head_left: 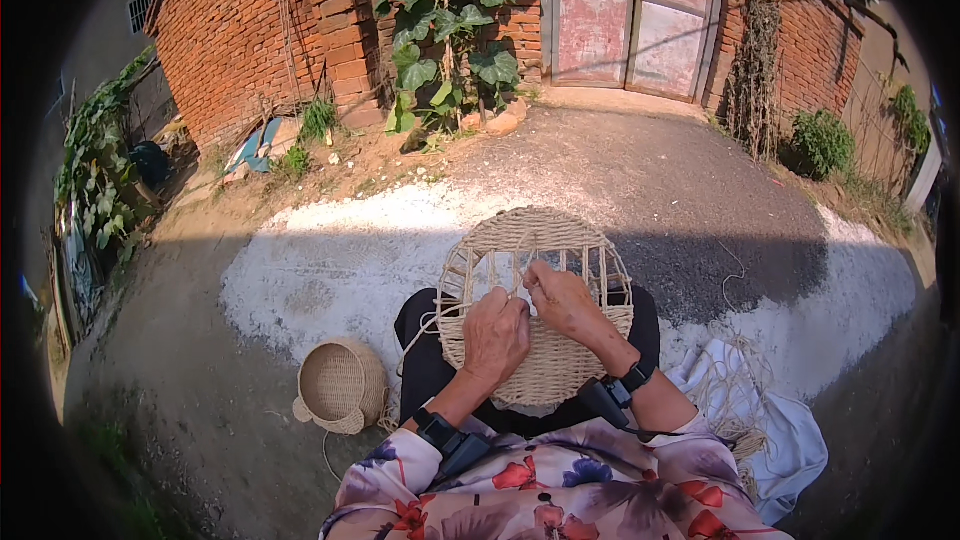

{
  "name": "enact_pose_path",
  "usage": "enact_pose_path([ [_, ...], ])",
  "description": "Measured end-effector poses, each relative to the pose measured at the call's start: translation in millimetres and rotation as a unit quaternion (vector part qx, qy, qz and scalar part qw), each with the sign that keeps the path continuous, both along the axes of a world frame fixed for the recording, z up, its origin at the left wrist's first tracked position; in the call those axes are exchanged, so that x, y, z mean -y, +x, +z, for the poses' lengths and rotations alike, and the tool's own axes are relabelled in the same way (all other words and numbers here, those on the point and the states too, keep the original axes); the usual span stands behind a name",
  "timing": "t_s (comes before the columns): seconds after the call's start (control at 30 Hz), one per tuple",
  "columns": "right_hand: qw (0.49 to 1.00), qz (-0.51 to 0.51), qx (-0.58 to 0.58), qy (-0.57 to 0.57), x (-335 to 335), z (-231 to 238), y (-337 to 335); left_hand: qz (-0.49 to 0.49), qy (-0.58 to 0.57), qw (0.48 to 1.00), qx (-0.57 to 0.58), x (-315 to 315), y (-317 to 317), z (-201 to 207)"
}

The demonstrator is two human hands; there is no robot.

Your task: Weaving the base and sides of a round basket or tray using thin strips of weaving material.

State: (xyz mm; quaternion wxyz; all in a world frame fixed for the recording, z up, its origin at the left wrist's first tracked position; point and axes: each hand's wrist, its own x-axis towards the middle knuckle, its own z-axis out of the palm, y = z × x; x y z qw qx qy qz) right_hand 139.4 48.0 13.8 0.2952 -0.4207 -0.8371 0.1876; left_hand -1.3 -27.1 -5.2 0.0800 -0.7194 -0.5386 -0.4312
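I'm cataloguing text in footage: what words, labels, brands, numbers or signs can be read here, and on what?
None can be read.
The double doors, woven piece, small basket and white sheet show no legible text.
Any marks on the black wrist devices are too small to tell.

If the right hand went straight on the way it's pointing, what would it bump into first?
Probably the woven piece: the right hand points up and left over its gappy middle. Depth is unclear, so it may be touching there now.
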Motion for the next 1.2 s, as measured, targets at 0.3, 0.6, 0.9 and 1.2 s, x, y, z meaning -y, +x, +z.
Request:
enact_pose_path([
  [0.3,0.961,-0.083,-0.241,-0.105,30,-22,94,-0.028,0.024,0.999,-0.008,6,-5,4],
  [0.6,0.877,-0.040,-0.411,-0.247,32,5,116,-0.092,0.031,0.995,-0.031,-10,27,11],
  [0.9,0.934,0.041,-0.313,-0.168,-3,25,65,-0.062,-0.007,0.998,-0.028,-15,48,12],
  [1.2,0.992,-0.097,0.045,0.060,15,5,41,-0.054,-0.045,0.996,-0.047,-14,46,7],
])
